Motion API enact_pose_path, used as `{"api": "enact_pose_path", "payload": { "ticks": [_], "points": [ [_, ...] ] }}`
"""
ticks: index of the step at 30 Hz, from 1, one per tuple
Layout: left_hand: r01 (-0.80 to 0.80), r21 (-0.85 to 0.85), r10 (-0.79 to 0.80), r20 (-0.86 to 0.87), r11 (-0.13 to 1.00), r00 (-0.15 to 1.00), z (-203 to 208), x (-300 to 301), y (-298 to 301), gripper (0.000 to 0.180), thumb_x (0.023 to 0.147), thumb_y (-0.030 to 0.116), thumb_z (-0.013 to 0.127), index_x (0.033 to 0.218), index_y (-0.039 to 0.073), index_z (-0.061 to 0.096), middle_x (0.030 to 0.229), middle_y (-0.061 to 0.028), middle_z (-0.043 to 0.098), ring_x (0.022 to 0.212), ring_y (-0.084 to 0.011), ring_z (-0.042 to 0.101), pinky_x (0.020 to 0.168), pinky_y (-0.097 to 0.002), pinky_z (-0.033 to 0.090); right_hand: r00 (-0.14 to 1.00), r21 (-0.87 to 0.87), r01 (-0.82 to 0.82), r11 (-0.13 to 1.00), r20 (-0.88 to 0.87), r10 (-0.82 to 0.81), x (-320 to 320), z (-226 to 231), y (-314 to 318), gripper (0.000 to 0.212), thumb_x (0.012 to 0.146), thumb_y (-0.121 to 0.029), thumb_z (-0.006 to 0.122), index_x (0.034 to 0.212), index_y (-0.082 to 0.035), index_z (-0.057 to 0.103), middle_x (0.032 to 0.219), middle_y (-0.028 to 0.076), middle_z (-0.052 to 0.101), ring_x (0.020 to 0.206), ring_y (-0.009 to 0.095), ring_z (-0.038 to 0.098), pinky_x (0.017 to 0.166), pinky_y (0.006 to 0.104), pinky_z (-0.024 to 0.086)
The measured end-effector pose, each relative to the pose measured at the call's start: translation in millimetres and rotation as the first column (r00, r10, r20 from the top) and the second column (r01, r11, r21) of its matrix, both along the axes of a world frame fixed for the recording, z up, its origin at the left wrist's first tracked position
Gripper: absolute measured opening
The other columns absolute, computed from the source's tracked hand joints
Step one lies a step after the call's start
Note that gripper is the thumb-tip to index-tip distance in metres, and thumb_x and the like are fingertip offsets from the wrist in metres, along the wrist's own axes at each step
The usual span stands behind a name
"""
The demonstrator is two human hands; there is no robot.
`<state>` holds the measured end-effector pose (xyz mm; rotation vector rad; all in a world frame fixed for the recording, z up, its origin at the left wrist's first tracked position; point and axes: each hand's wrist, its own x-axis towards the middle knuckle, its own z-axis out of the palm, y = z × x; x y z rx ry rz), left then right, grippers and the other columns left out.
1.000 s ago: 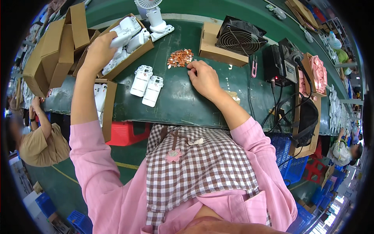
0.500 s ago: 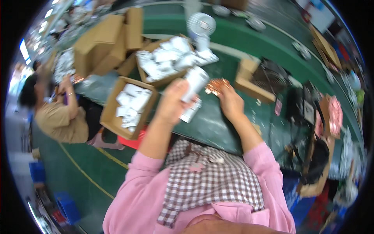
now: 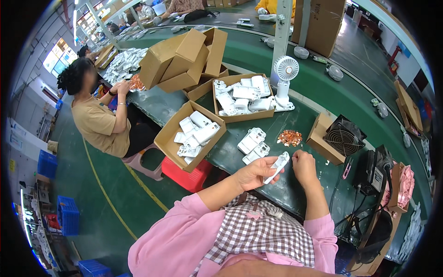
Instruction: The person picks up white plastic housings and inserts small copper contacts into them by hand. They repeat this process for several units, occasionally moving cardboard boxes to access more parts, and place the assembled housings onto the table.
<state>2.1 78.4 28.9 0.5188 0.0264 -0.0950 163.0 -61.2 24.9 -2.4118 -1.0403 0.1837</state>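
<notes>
My left hand (image 3: 254, 174) grips a white plastic housing (image 3: 278, 167), tilted on edge above the near side of the dark green table (image 3: 230, 154). Just right of it, my right hand (image 3: 305, 170) is closed with the fingertips pinched together; whatever they hold, if anything, is too small or hidden. Beyond my hands lies a pile of small copper-coloured metal pieces (image 3: 290, 137). Left of that pile, several white housings (image 3: 252, 140) rest on the tabletop.
Cardboard boxes of white housings (image 3: 244, 118) (image 3: 161, 138) stand on the left, by a white fan (image 3: 287, 74). A black fan in a frame (image 3: 344, 136) and a black device (image 3: 374, 171) are right. A co-worker (image 3: 99, 120) sits left, beside a red stool (image 3: 187, 175).
The view has tilted up. My left hand has come down nearer to me with the white housing, now turned. My right hand has drawn back from the copper-coloured pile.
</notes>
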Motion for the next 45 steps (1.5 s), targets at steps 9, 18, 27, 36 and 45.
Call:
{"api": "enact_pose_path", "payload": {
  "ticks": [9,18,27,36,45],
  "points": [
    [-0.194,0.432,0.306,-0.209,0.881,0.929,-4.4,4.4,-11.2,0.028,0.094,0.013,0.058,0.118,-0.003,0.052,0.102,-0.0119,0.065,0.079,-0.0187,0.068,0.065,-0.0281,0.059,0.897,0.501,0.281,0.819,-0.441,-0.038,-40.3,44.7,-3.9,0.009,0.087,-0.007,0.066,0.088,0.001,0.066,0.078,0.008,0.066,0.072,0.017,0.064,0.066,0.0296,0.051],
    [-0.326,0.698,0.451,0.004,0.638,0.892,-8.5,13.1,-28.1,0.024,0.093,0.006,0.058,0.114,-0.004,0.051,0.106,-0.0088,0.064,0.093,-0.0108,0.062,0.077,-0.0241,0.052,0.975,0.521,-0.095,0.848,0.219,-0.025,-69.4,33.1,-5.2,0.011,0.074,-0.003,0.073,0.082,-0.003,0.065,0.103,0.01,0.059,0.105,0.031,0.052,0.091,0.0411,0.041],
    [-0.378,0.689,0.474,0.057,0.618,0.879,-8.7,15.3,-34.0,0.019,0.092,0.004,0.057,0.109,-0.003,0.051,0.101,-0.0087,0.065,0.091,-0.0081,0.06,0.077,-0.0234,0.05,0.97,0.567,-0.049,0.823,0.224,-0.097,-72.5,24.8,-2.4,0.017,0.075,-0.003,0.073,0.087,-0.004,0.061,0.099,0.01,0.058,0.101,0.029,0.053,0.087,0.0411,0.042],
    [-0.25,0.863,0.34,0.098,0.44,0.935,0.7,9.9,-24.8,0.016,0.094,0.004,0.057,0.108,-0.002,0.054,0.105,-0.0073,0.064,0.09,-0.0088,0.062,0.07,-0.0241,0.056,0.94,0.596,0.123,0.794,-0.327,0.1,-59.8,18.2,-12.6,0.015,0.087,-0.004,0.069,0.096,-0.001,0.056,0.082,0.001,0.061,0.07,0.006,0.058,0.061,0.0215,0.052],
    [-0.211,0.737,0.28,0.031,0.642,0.96,-2.5,4.3,-26.8,0.031,0.096,0.008,0.056,0.125,-0.003,0.054,0.106,-0.0073,0.065,0.088,-0.0118,0.065,0.071,-0.0259,0.059,0.7,0.571,0.25,0.782,-0.664,0.261,-56.0,29.3,-21.8,0.011,0.089,-0.004,0.067,0.095,0.002,0.059,0.084,0.003,0.065,0.069,0.005,0.059,0.06,0.02,0.05]
  ]
}}
